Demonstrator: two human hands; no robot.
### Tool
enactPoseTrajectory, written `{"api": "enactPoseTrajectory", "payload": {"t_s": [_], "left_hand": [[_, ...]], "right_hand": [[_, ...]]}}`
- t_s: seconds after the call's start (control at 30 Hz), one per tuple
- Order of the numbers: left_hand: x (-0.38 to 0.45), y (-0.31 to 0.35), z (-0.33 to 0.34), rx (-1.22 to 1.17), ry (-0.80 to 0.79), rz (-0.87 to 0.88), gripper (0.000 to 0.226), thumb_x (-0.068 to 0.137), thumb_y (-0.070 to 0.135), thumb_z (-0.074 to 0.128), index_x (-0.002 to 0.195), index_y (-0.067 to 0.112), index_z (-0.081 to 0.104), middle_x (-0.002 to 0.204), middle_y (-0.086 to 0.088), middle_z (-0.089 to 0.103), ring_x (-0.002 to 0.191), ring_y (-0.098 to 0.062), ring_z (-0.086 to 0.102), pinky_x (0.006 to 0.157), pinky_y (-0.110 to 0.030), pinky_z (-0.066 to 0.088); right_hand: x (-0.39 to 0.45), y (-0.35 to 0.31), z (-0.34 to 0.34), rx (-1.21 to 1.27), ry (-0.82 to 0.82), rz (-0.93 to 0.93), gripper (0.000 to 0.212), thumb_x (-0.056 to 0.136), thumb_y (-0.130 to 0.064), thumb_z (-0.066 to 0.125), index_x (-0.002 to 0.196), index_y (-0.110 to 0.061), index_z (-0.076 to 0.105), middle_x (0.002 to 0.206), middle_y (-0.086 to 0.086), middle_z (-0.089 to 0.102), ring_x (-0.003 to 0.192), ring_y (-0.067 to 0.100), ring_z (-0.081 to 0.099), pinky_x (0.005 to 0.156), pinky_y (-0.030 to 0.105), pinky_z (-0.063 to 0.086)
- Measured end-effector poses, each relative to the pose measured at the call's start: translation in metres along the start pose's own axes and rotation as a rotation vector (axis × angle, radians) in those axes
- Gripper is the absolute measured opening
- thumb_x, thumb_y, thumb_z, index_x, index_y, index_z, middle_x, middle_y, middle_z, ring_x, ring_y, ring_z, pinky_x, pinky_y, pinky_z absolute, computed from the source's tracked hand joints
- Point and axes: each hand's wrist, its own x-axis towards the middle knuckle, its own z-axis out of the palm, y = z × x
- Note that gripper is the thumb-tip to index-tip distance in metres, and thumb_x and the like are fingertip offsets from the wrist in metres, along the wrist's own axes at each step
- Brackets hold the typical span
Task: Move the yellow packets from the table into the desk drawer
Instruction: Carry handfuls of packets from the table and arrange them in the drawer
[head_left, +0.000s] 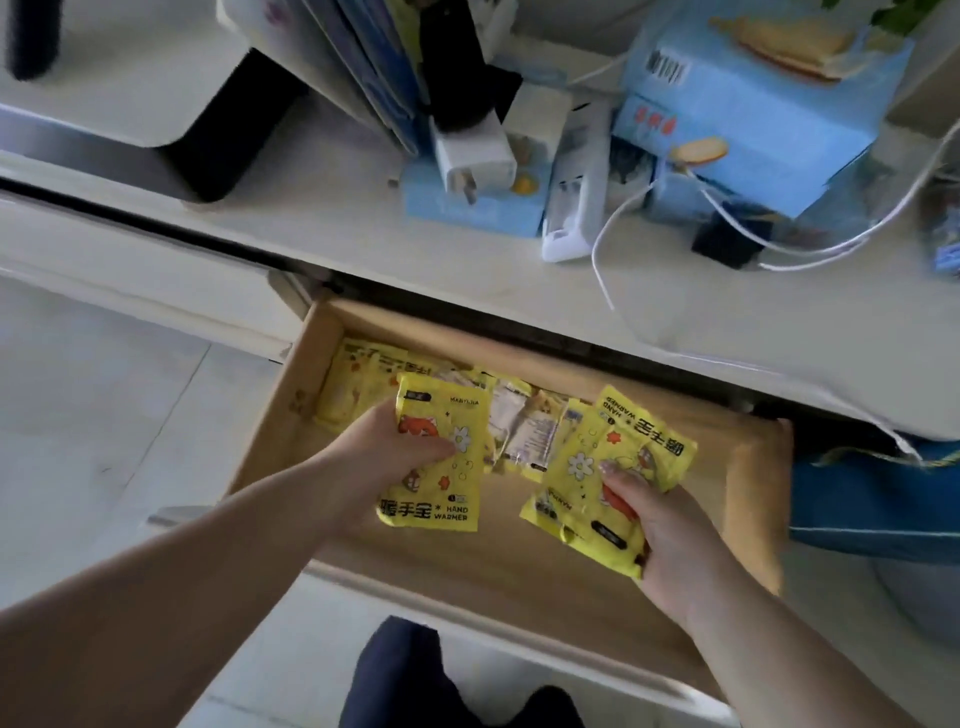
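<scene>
The wooden desk drawer (753, 499) stands pulled out below the table edge. My left hand (384, 441) grips a yellow hand-warmer packet (441, 499) above the drawer's left half. Over the right half, my right hand (660, 525) holds a small stack of yellow packets (587, 467), with another tilted packet (644, 431) fanned out on top. More yellow packets (358, 384) and a pale packet (524, 426) lie along the back of the drawer.
On the white table (322, 208) sit blue snack boxes (753, 119), a white charger (467, 156), a power strip (576, 197) and loose white cables (623, 218). A blue bag (872, 499) hangs right of the drawer. My dark-clothed leg (405, 675) is below.
</scene>
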Motion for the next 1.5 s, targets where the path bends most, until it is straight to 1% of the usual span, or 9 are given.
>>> {"api": "enactPoseTrajectory", "payload": {"t_s": [0.13, 0.3, 0.47, 0.6, 0.87, 1.0, 1.2, 1.37, 1.5], "left_hand": [[0.061, -0.011, 0.004, 0.119, 0.060, 0.077, 0.031, 0.073, 0.022, 0.075, 0.102, 0.021, 0.065, 0.096, -0.001, 0.074, 0.090, -0.023, 0.070, 0.087, -0.048, 0.054], [0.102, -0.024, 0.027, 0.353, 0.243, 0.154, 0.042, 0.071, 0.030, 0.076, 0.106, 0.020, 0.056, 0.099, 0.001, 0.067, 0.086, -0.016, 0.063, 0.072, -0.032, 0.054], [0.106, -0.038, 0.047, 0.638, 0.579, 0.322, 0.081, 0.072, 0.047, 0.073, 0.133, 0.013, 0.031, 0.134, -0.010, 0.034, 0.124, -0.030, 0.034, 0.102, -0.043, 0.035], [0.104, -0.059, 0.049, 0.710, 0.776, 0.665, 0.081, 0.072, 0.057, 0.061, 0.133, 0.011, 0.035, 0.136, -0.018, 0.039, 0.127, -0.033, 0.032, 0.103, -0.055, 0.033], [0.096, -0.062, 0.053, 1.307, 0.317, 1.170, 0.082, 0.081, 0.073, 0.041, 0.145, 0.023, 0.032, 0.151, -0.014, 0.035, 0.142, -0.032, 0.027, 0.104, -0.067, 0.030], [0.103, -0.062, 0.063, 1.456, 0.225, 1.074, 0.087, 0.079, 0.072, 0.038, 0.151, 0.030, 0.014, 0.150, -0.008, 0.040, 0.139, -0.032, 0.033, 0.095, -0.071, 0.035], [0.114, -0.054, 0.078, 1.578, 0.209, 0.945, 0.086, 0.069, 0.074, 0.039, 0.143, 0.031, 0.036, 0.145, -0.007, 0.048, 0.138, -0.028, 0.038, 0.099, -0.073, 0.029], [0.116, -0.058, 0.077, 1.505, 0.229, 1.018, 0.093, 0.069, 0.078, 0.038, 0.148, 0.030, 0.025, 0.153, -0.010, 0.033, 0.143, -0.026, 0.023, 0.103, -0.070, 0.018], [0.117, -0.060, 0.085, 1.536, 0.117, 1.196, 0.083, 0.078, 0.076, 0.035, 0.148, 0.032, 0.026, 0.155, -0.008, 0.027, 0.143, -0.027, 0.021, 0.103, -0.069, 0.017]], "right_hand": [[0.061, 0.012, 0.009, -0.093, -0.021, -0.068, 0.036, 0.074, -0.019, 0.072, 0.109, -0.016, 0.064, 0.103, 0.008, 0.073, 0.094, 0.028, 0.070, 0.080, 0.043, 0.055], [0.108, 0.029, 0.030, -0.250, 0.028, -0.196, 0.021, 0.076, -0.020, 0.075, 0.092, -0.022, 0.063, 0.092, 0.003, 0.074, 0.081, 0.021, 0.071, 0.075, 0.043, 0.057], [0.126, 0.038, 0.040, -0.592, 0.171, -0.347, 0.036, 0.072, -0.037, 0.077, 0.089, -0.027, 0.047, 0.093, -0.005, 0.063, 0.082, 0.014, 0.061, 0.073, 0.033, 0.052], [0.125, 0.035, 0.044, -0.700, 0.235, -0.374, 0.050, 0.070, -0.041, 0.077, 0.095, -0.023, 0.038, 0.091, -0.006, 0.053, 0.084, 0.020, 0.056, 0.071, 0.026, 0.040], [0.125, 0.034, 0.042, -0.645, 0.261, -0.347, 0.045, 0.075, -0.035, 0.072, 0.109, -0.019, 0.046, 0.111, 0.006, 0.065, 0.101, 0.028, 0.063, 0.074, 0.028, 0.043], [0.122, 0.031, 0.026, -0.586, 0.197, -0.296, 0.032, 0.078, -0.031, 0.068, 0.103, -0.024, 0.049, 0.105, 0.002, 0.064, 0.094, 0.023, 0.062, 0.071, 0.025, 0.045], [0.130, 0.028, -0.005, -0.456, 0.141, -0.256, 0.043, 0.072, -0.026, 0.078, 0.111, -0.023, 0.058, 0.100, -0.001, 0.068, 0.087, 0.018, 0.067, 0.080, 0.039, 0.057], [0.135, 0.029, -0.026, -0.537, 0.295, -0.279, 0.058, 0.078, -0.026, 0.073, 0.131, -0.022, 0.049, 0.120, 0.002, 0.062, 0.103, 0.022, 0.063, 0.088, 0.041, 0.053], [0.137, 0.031, -0.029, -0.537, 0.336, -0.282, 0.038, 0.081, -0.025, 0.069, 0.117, -0.018, 0.057, 0.099, -0.001, 0.063, 0.088, 0.020, 0.063, 0.074, 0.031, 0.054]]}}
